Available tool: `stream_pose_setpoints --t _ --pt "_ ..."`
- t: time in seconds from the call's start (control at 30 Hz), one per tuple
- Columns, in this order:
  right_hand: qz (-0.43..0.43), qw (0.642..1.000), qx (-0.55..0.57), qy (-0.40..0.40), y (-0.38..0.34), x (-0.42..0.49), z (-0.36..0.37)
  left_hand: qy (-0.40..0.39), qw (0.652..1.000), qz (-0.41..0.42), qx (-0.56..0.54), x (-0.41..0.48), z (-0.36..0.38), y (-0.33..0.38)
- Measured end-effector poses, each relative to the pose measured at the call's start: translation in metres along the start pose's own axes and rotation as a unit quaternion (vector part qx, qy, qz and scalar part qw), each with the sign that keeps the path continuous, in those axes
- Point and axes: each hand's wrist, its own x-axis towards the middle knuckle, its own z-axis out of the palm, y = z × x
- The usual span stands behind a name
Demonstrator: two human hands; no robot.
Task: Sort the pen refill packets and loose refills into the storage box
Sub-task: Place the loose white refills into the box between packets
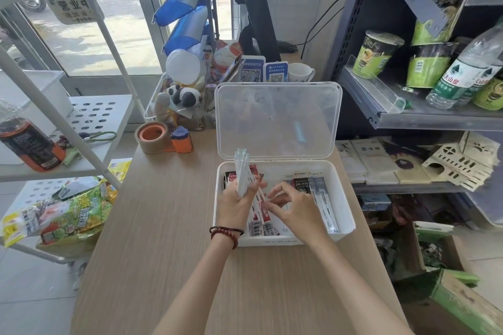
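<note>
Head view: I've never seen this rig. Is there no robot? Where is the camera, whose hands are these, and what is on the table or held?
There is no robot here: a person works with bare hands. The single picture comes from a camera worn on the person's head, looking forward and down. On the wooden table stands a white box with its clear lid open. Inside lie red packets towards the left and other packets on the right. The left hand grips a bundle of loose white refills, ends pointing up. The right hand reaches into the box with its fingers spread over the red packets and seems to hold nothing. A tape roll sits further back.
</note>
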Motion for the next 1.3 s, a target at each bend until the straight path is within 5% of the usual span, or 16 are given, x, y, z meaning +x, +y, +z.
stream_pose_setpoints --t 0.3,0.9,1.3 --pt "0.160 0.981 -0.049 0.098 0.018 0.007 0.009 0.023 1.000 -0.012 -0.008 -0.003 0.000 0.010" --pt "0.177 0.973 -0.147 0.030 0.021 0.014 0.014 0.009 1.000 -0.012 0.027 0.000 0.000 -0.001" --pt "-0.032 0.996 0.009 0.085 0.010 0.006 0.005 0.004 1.000 0.001 0.020 0.000 0.000 -0.002"
